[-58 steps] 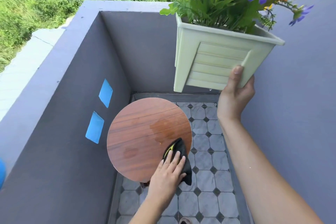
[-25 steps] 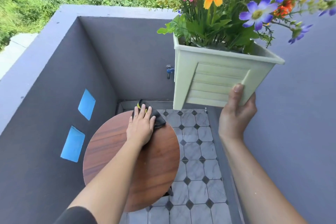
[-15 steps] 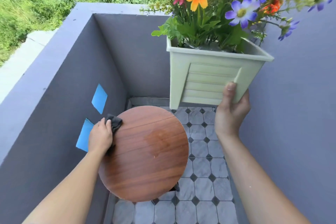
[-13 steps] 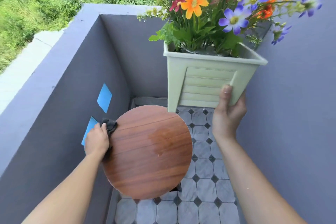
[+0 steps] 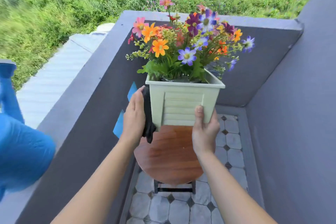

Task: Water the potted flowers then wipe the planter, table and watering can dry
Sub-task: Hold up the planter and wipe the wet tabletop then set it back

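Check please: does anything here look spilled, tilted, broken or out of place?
Nothing stands out. The pale green square plastic planter is upright, held over the round wooden table by the right hand, while the left hand presses a black cloth against its left side.

Bright, even daylight — soft shadows, edges smeared, perhaps by motion, wide-angle bowing.

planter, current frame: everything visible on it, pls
Pale green square planter, plastic-looking, tapering downward, flared rim, louvred front panel. Upright, full of mixed flowers, over the far edge of the round wooden table; whether it touches is unclear. The right hand grips its lower right corner; the left hand presses a dark cloth against its left side.
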`<state>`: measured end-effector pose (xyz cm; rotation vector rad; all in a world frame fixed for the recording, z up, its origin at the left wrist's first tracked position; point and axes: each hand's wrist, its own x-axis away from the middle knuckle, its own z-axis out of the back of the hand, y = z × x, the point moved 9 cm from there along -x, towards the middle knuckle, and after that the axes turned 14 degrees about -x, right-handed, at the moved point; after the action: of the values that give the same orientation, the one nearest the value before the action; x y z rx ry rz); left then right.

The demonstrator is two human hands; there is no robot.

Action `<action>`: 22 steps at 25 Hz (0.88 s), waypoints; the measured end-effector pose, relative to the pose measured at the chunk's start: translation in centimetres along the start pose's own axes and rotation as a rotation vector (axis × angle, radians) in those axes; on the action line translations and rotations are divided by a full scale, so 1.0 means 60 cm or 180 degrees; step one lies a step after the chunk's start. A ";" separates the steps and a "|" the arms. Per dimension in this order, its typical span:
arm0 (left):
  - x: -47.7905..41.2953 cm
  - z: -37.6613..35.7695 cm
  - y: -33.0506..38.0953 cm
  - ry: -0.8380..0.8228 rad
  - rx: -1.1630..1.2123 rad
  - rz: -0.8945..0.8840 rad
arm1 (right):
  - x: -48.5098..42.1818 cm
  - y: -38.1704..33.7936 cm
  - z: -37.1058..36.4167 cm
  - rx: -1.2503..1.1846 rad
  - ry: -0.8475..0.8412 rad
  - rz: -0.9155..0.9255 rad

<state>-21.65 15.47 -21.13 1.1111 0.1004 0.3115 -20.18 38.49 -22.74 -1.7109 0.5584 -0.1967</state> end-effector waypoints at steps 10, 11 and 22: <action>0.069 0.003 -0.097 -0.0557 -0.0803 -0.0532 | 0.091 0.082 0.031 0.0501 -0.0414 -0.0067; 0.068 0.001 -0.100 -0.0536 -0.0832 -0.0580 | 0.093 0.092 0.032 0.0488 -0.0495 -0.0064; 0.085 -0.019 -0.144 -0.0309 -0.0572 -0.0839 | 0.092 0.076 0.078 0.1253 -0.0565 0.1219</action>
<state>-15.39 14.46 -28.99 0.9202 0.1286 0.0295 -14.56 39.52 -29.08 -1.2010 0.6547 0.1141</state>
